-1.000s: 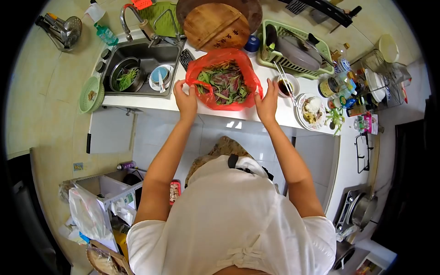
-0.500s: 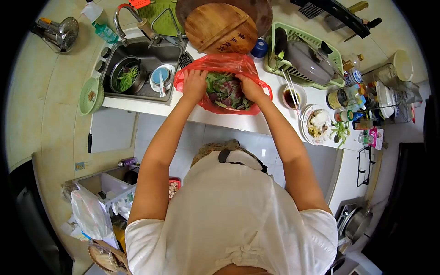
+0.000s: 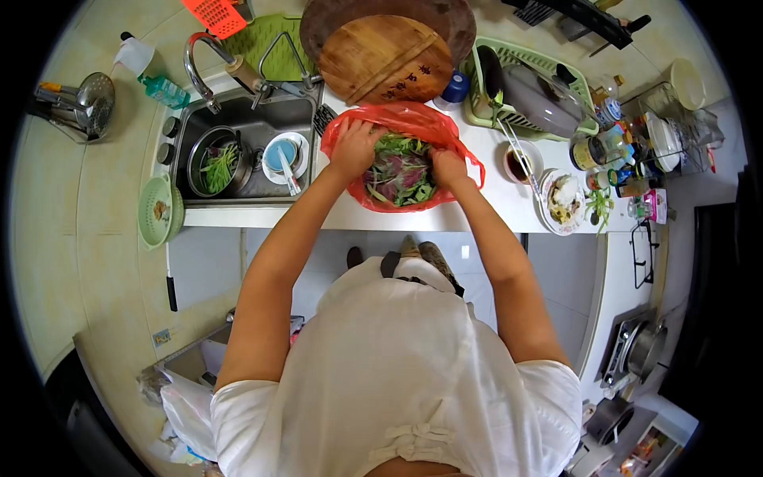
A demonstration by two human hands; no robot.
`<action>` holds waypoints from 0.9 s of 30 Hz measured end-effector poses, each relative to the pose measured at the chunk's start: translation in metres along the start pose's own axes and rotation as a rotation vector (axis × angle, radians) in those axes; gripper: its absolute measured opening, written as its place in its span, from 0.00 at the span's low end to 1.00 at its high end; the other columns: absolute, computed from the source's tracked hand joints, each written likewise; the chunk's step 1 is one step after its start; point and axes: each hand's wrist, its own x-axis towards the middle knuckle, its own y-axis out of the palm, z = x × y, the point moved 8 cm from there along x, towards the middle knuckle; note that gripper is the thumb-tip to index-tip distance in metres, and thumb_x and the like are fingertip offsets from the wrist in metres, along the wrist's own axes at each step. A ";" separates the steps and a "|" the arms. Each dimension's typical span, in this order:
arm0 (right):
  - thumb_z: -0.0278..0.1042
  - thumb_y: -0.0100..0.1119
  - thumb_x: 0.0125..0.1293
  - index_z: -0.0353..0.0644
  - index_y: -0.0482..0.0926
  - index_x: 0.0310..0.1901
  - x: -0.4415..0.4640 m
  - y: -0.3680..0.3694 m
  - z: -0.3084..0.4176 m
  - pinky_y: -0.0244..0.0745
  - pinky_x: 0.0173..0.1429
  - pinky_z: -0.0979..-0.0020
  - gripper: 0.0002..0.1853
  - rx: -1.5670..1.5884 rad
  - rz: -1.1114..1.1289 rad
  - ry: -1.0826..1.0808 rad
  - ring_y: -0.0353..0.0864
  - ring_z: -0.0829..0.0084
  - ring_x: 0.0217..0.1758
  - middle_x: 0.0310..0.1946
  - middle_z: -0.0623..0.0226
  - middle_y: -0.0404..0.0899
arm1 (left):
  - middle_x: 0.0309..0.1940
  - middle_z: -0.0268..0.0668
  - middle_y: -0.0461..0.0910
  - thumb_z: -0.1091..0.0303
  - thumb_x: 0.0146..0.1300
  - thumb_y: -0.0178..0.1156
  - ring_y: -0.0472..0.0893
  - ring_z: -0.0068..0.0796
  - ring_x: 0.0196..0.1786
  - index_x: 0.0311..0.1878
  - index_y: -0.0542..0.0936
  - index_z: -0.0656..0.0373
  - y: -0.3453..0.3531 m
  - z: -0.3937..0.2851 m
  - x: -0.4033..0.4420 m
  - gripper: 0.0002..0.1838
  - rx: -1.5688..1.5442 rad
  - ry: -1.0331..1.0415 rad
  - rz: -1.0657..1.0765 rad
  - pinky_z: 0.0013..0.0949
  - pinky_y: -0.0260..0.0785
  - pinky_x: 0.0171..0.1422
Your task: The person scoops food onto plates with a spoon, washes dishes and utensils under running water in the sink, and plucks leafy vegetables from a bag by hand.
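Note:
A red plastic bag [image 3: 413, 116] sits on the white counter with its mouth spread wide. Inside it lie leafy greens [image 3: 400, 176], green and purple-red. My left hand [image 3: 355, 149] grips the bag's left rim, its fingers bent over the plastic and toward the leaves. On the opposite side my right hand [image 3: 449, 168] is closed on the bag's right rim, with its fingertips hidden inside.
Left is a sink [image 3: 270, 119] holding a pot of cut greens [image 3: 218, 167] and stacked dishes [image 3: 284, 155]. Behind the bag leans a wooden board [image 3: 385, 60]. To the right are a green dish rack [image 3: 584, 127], a bowl with chopsticks [image 3: 520, 163] and a food plate [image 3: 563, 203].
My view has shifted, so the sink and counter appear moved. Both hands stay at the bag's rim, and more green leaves show among the purple ones.

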 end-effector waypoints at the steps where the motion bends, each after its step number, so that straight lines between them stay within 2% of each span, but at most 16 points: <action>1: 0.27 0.56 0.58 0.41 0.77 0.46 -0.008 -0.016 0.007 0.69 0.56 0.57 0.13 0.215 0.023 0.004 0.78 0.57 0.50 0.42 0.56 0.82 | 0.56 0.38 0.73 0.75 0.48 0.58 0.68 0.42 0.62 0.55 0.79 0.52 -0.004 -0.001 -0.005 0.26 -0.040 0.012 -0.008 0.52 0.54 0.68; 2: 0.25 0.58 0.56 0.40 0.77 0.45 -0.014 -0.025 0.010 0.71 0.54 0.59 0.13 0.427 0.044 0.009 0.79 0.56 0.47 0.42 0.55 0.82 | 0.55 0.39 0.73 0.75 0.49 0.57 0.68 0.44 0.62 0.54 0.79 0.53 -0.007 -0.002 -0.010 0.25 -0.100 0.017 -0.014 0.52 0.54 0.68; 3: 0.23 0.63 0.53 0.37 0.76 0.45 -0.017 -0.035 0.012 0.73 0.46 0.66 0.15 0.547 -0.065 -0.037 0.81 0.61 0.38 0.38 0.57 0.82 | 0.55 0.41 0.73 0.75 0.50 0.56 0.68 0.45 0.61 0.53 0.79 0.54 -0.011 -0.004 -0.014 0.24 -0.159 0.023 -0.024 0.52 0.54 0.69; 6: 0.26 0.62 0.58 0.37 0.77 0.47 -0.026 -0.032 -0.002 0.72 0.46 0.70 0.15 1.012 0.016 0.189 0.78 0.70 0.37 0.34 0.62 0.80 | 0.53 0.43 0.73 0.75 0.51 0.56 0.69 0.48 0.59 0.53 0.79 0.55 -0.020 -0.010 -0.024 0.22 -0.404 -0.064 -0.019 0.50 0.56 0.67; 7: 0.27 0.61 0.60 0.36 0.76 0.50 -0.031 -0.040 -0.003 0.71 0.45 0.73 0.16 1.086 -0.026 0.240 0.75 0.76 0.37 0.34 0.65 0.78 | 0.53 0.44 0.73 0.75 0.51 0.56 0.70 0.49 0.58 0.53 0.78 0.56 -0.022 -0.014 -0.026 0.22 -0.497 -0.110 -0.011 0.49 0.58 0.66; 10: 0.27 0.60 0.61 0.35 0.75 0.52 -0.031 -0.046 -0.002 0.72 0.45 0.72 0.17 1.174 -0.099 0.140 0.76 0.74 0.38 0.36 0.65 0.78 | 0.52 0.44 0.73 0.76 0.51 0.57 0.71 0.49 0.55 0.52 0.77 0.58 -0.054 -0.035 -0.032 0.21 -0.504 -0.148 -0.253 0.48 0.61 0.63; 11: 0.25 0.59 0.61 0.35 0.75 0.52 -0.033 -0.051 0.000 0.72 0.47 0.70 0.16 1.050 -0.210 0.108 0.77 0.72 0.40 0.37 0.63 0.79 | 0.52 0.46 0.74 0.75 0.52 0.58 0.72 0.50 0.56 0.52 0.78 0.59 -0.064 -0.044 -0.031 0.21 -0.417 -0.059 -0.333 0.47 0.61 0.63; 14: 0.22 0.57 0.61 0.35 0.75 0.51 -0.037 -0.048 0.021 0.72 0.50 0.69 0.16 0.999 -0.142 0.007 0.78 0.70 0.41 0.38 0.60 0.79 | 0.53 0.45 0.74 0.75 0.50 0.59 0.71 0.49 0.58 0.51 0.78 0.60 -0.073 -0.084 -0.028 0.21 -0.409 0.214 -0.301 0.48 0.61 0.64; 15: 0.20 0.56 0.60 0.35 0.74 0.51 -0.043 -0.065 0.036 0.72 0.51 0.69 0.16 0.966 -0.102 0.003 0.78 0.70 0.42 0.39 0.57 0.80 | 0.54 0.45 0.74 0.76 0.48 0.60 0.71 0.47 0.59 0.50 0.78 0.60 -0.067 -0.092 -0.024 0.22 -0.370 0.219 -0.281 0.48 0.60 0.65; 18: 0.19 0.55 0.60 0.35 0.74 0.52 -0.050 -0.085 0.056 0.71 0.51 0.70 0.17 0.962 -0.114 -0.044 0.78 0.69 0.42 0.40 0.56 0.80 | 0.52 0.43 0.75 0.76 0.48 0.60 0.73 0.46 0.57 0.51 0.78 0.59 -0.032 -0.081 -0.015 0.22 -0.204 0.061 -0.219 0.50 0.61 0.65; 19: 0.21 0.57 0.60 0.35 0.74 0.54 -0.049 -0.078 0.055 0.71 0.53 0.69 0.19 0.965 -0.067 -0.044 0.79 0.67 0.43 0.40 0.56 0.80 | 0.50 0.42 0.77 0.75 0.49 0.59 0.75 0.44 0.55 0.51 0.78 0.58 -0.019 -0.073 -0.015 0.22 -0.124 0.034 -0.150 0.49 0.61 0.65; 22: 0.25 0.60 0.59 0.34 0.73 0.56 -0.054 -0.077 0.042 0.71 0.56 0.66 0.22 0.886 -0.284 -0.112 0.80 0.62 0.47 0.43 0.54 0.80 | 0.44 0.43 0.81 0.73 0.49 0.58 0.78 0.44 0.50 0.48 0.79 0.58 0.006 -0.045 -0.015 0.19 -0.180 -0.140 0.118 0.45 0.66 0.59; 23: 0.29 0.62 0.58 0.34 0.71 0.58 -0.056 -0.072 0.027 0.70 0.59 0.63 0.25 0.744 -0.262 -0.027 0.79 0.56 0.51 0.46 0.50 0.80 | 0.37 0.45 0.82 0.71 0.51 0.58 0.81 0.44 0.43 0.44 0.80 0.59 0.008 -0.036 -0.018 0.15 -0.213 -0.192 0.176 0.42 0.71 0.52; 26: 0.29 0.62 0.58 0.34 0.71 0.59 -0.060 -0.043 -0.020 0.70 0.59 0.61 0.26 0.585 -0.051 0.195 0.78 0.52 0.53 0.48 0.46 0.78 | 0.34 0.47 0.81 0.67 0.52 0.61 0.81 0.44 0.39 0.42 0.81 0.59 -0.010 -0.013 -0.025 0.14 -0.491 -0.422 0.229 0.41 0.72 0.47; 27: 0.31 0.61 0.59 0.35 0.70 0.60 -0.060 -0.040 -0.023 0.69 0.60 0.59 0.27 0.523 -0.015 0.160 0.76 0.50 0.54 0.49 0.44 0.78 | 0.35 0.42 0.83 0.68 0.55 0.62 0.82 0.36 0.39 0.44 0.80 0.61 -0.017 -0.011 -0.026 0.14 -0.578 -0.427 0.241 0.36 0.72 0.46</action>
